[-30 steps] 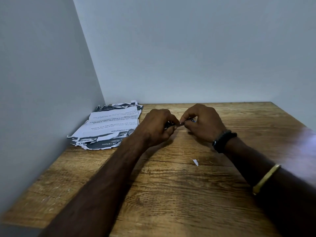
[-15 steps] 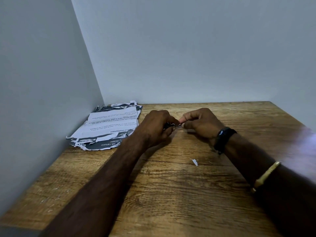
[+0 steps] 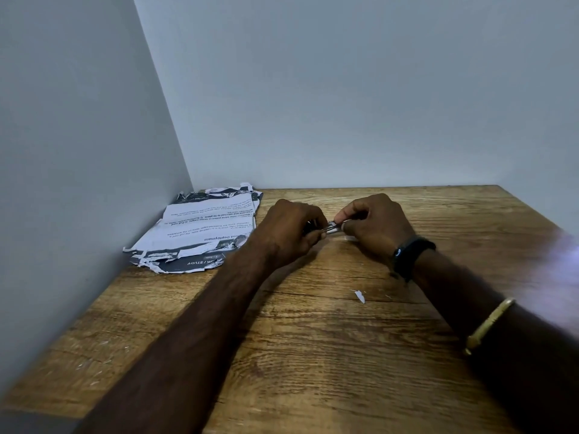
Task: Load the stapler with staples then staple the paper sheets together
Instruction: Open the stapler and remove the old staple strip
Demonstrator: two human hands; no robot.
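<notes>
Head view: near me a small white paper scrap [image 3: 360, 296] lies on the wooden worktop [image 3: 313, 355]. Past it, my left hand [image 3: 289, 231] is closed around the stapler [image 3: 329, 228], mostly hidden. My right hand [image 3: 374, 227] pinches its metal end between thumb and fingers [image 3: 346, 213]. Paper sheets [image 3: 203, 227], torn-edged, lie far left by the wall corner, apart from both hands.

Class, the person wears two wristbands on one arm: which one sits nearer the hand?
The black band, right at the wrist of the right hand; the gold metal bangle sits farther up the forearm.
</notes>
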